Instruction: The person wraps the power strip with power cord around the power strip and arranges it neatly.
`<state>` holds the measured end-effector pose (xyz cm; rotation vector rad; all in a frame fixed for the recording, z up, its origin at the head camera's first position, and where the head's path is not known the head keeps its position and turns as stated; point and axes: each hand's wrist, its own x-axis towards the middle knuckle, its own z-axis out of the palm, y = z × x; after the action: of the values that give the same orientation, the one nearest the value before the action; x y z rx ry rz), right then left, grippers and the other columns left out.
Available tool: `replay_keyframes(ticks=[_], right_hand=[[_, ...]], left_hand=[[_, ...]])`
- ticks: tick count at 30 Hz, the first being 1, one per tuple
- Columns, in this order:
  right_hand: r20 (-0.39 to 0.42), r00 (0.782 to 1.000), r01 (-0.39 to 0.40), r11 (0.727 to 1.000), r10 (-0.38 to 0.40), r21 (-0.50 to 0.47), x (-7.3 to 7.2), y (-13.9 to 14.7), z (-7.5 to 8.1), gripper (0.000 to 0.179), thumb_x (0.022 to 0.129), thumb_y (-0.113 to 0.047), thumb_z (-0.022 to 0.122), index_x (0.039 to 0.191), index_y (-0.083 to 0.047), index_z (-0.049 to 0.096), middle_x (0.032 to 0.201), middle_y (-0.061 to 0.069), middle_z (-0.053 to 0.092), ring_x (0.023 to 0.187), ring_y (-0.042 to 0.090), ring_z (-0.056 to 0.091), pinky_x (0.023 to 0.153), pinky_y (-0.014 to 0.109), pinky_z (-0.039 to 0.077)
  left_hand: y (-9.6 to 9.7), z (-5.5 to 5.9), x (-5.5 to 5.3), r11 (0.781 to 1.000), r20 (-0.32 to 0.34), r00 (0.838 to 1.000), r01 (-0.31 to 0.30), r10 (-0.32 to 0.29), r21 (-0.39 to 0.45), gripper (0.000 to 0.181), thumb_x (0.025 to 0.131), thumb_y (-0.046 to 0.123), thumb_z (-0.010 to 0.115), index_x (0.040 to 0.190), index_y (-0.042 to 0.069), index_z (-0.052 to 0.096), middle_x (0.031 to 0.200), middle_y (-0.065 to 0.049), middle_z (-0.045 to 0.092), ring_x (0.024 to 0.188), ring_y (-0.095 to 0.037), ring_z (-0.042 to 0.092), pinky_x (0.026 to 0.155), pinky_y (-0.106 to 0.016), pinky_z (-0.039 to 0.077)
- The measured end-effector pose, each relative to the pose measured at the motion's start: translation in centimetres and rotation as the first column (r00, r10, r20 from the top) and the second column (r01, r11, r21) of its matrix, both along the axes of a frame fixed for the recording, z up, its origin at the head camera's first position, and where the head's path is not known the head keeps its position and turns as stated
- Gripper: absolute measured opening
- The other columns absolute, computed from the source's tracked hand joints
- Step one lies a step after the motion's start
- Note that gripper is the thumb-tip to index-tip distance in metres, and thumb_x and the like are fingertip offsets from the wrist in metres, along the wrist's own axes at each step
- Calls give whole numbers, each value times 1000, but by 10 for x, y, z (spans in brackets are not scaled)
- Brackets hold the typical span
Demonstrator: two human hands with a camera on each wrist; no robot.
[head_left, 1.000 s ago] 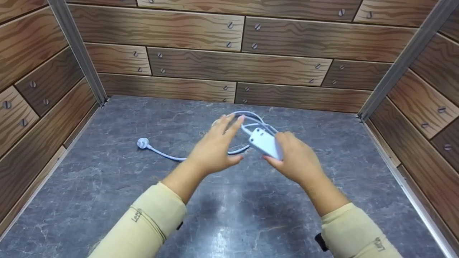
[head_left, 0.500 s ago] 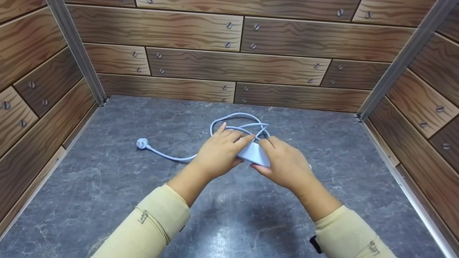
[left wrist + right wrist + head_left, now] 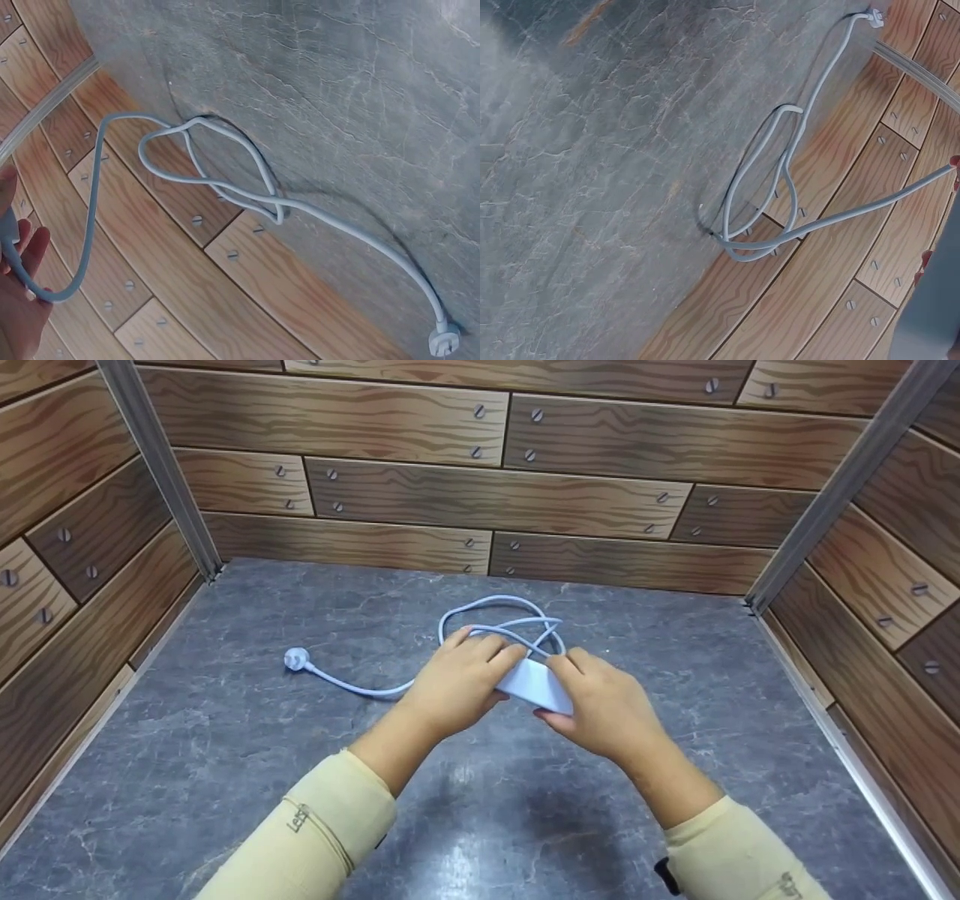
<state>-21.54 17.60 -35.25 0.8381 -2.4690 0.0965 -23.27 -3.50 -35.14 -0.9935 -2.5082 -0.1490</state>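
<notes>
A white power strip is held up between both hands in the head view, its plain side facing up. My left hand grips its left end, where the cord enters, with the thumb below. My right hand holds the other end, thumb on the near side. Loose loops of the white cord lie beyond the hands, running left to a plug with its pins showing. In the left wrist view the cord hangs in a bend from the fingers. The right wrist view shows the strip at its edge.
The work surface is a grey marbled tabletop. Wood-patterned panels wall it at the back and both sides, with metal posts in the back corners. A metal rail runs along the right side.
My left hand, earlier spread apart from the power strip, has come to grip its cord end. The strip has moved slightly left and nearer with my right hand, and the cord loops have settled.
</notes>
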Motion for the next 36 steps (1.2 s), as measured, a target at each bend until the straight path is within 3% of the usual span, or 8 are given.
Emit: replay_keyframes(ticks=[10,15,18,22,28,30,34,36], right_hand=[[119,992,49,999,-47,-21,3,9,-6,49,72,-40,72,108,-11,57,91,4,62,75,20,58,60,36,49],[147,988,58,993,-42,-104,4,13,-2,48,72,-38,73,108,-10,58,95,4,63,79,20,59,64,37,50],[143,990,47,982,-21,-181,4,15,1,49,70,-36,76,107,-10,59,97,5,64,81,21,59,66,37,49],[125,992,3,965,31,-261,6,14,7,49,68,-34,77,107,-9,60,98,4,64,82,19,60,67,37,49],[189,978,-15,929,91,-369,12,5,18,50,69,-32,78,108,-8,60,100,5,64,84,18,58,69,36,48],[222,968,-17,908,120,-419,14,1,23,49,69,-30,78,109,-8,60,100,4,64,84,16,57,69,35,48],[253,950,-31,862,183,-507,19,-8,32,48,70,-28,78,109,-8,60,99,3,63,83,15,56,68,34,47],[260,945,-32,844,201,-536,22,-12,37,47,70,-27,78,109,-8,59,98,3,63,81,14,56,67,34,47]], left_hand=[[-13,-5,-6,996,-82,996,45,-38,79,47,76,24,73,119,20,53,111,1,57,105,-22,55,100,-43,35],[-18,0,-13,965,-87,994,91,-71,247,53,72,15,75,121,15,54,119,-7,53,115,-24,47,102,-34,34],[-19,5,-16,918,-46,997,74,-61,390,67,71,8,73,131,14,45,127,-9,47,121,-24,41,104,-30,32],[-17,14,-19,812,71,994,24,-81,583,86,72,-4,67,143,17,23,132,-8,44,124,-20,39,101,-30,35],[-5,22,-23,530,293,928,-134,-230,838,91,78,-13,55,146,21,5,119,-6,53,109,-17,51,89,-31,44],[-1,21,-24,466,334,897,-173,-290,868,89,81,-10,52,147,20,1,114,-8,56,103,-18,55,88,-31,45],[7,13,-25,497,422,857,-240,-295,834,86,84,2,55,147,19,-2,120,-10,56,111,-19,52,99,-35,38],[13,7,-24,536,412,867,-216,-279,816,78,85,5,55,147,11,8,134,-13,45,122,-20,43,105,-35,29]])
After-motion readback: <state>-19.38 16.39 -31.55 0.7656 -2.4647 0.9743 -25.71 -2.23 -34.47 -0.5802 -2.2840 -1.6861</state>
